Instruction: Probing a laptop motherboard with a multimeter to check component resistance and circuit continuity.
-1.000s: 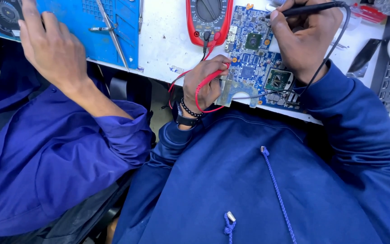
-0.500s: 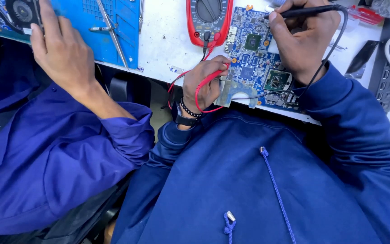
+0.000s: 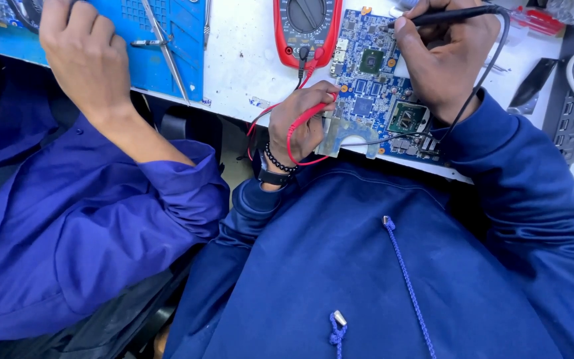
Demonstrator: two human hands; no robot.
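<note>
Fingers of the right hand (image 3: 443,70) are pinched around a black probe (image 3: 453,14), held like a pen with its tip down at the upper part of the blue circuit board (image 3: 373,90). The left hand (image 3: 303,123) is curled shut on a red probe (image 3: 318,54), its red wire (image 3: 290,143) looping round the knuckles, the tip set at the board's left edge. The board lies flat on the white bench (image 3: 247,60) right at its near edge, just below a red meter (image 3: 305,26) that both leads run to.

Judged from this, the step in hand is testing points on the board with both probes planted. The next move calls for keeping both tips steady on their small contacts while glancing up at the meter, then lifting one tip cleanly to the next point without bridging neighbouring parts.

At the left a co-worker's hand (image 3: 84,56) rests on a blue mat (image 3: 167,40) beside tweezers (image 3: 161,40).
</note>
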